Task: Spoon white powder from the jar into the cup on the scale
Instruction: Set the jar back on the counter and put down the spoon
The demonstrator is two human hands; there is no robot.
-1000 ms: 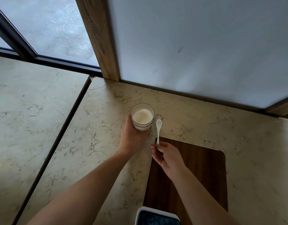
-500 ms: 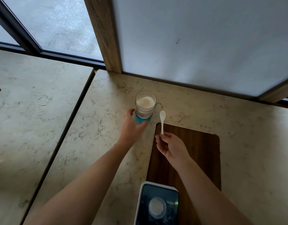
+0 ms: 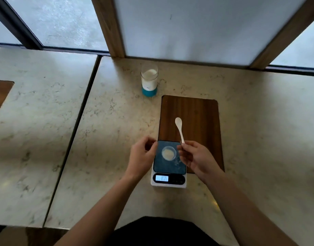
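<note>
A clear jar (image 3: pixel 149 80) with a teal base, holding white powder, stands alone at the back of the marble counter. A small clear cup (image 3: pixel 168 153) with some white powder sits on the dark platform of a white kitchen scale (image 3: pixel 168 181); its display is lit. My right hand (image 3: pixel 197 158) pinches the handle end of a white spoon (image 3: pixel 179 127), whose bowl points away over the wooden board and looks empty. My left hand (image 3: pixel 141 158) hovers at the scale's left edge, fingers curled, holding nothing.
A dark wooden board (image 3: pixel 191 114) lies under the far part of the scale. A seam (image 3: pixel 78 121) splits the marble counter (image 3: pixel 108 121) into two slabs. A white wall panel with wooden posts and windows runs along the back.
My left hand let go of the jar and drew back to the scale. My right hand pulled the spoon back over the board. The view tilted down, showing the whole scale and cup.
</note>
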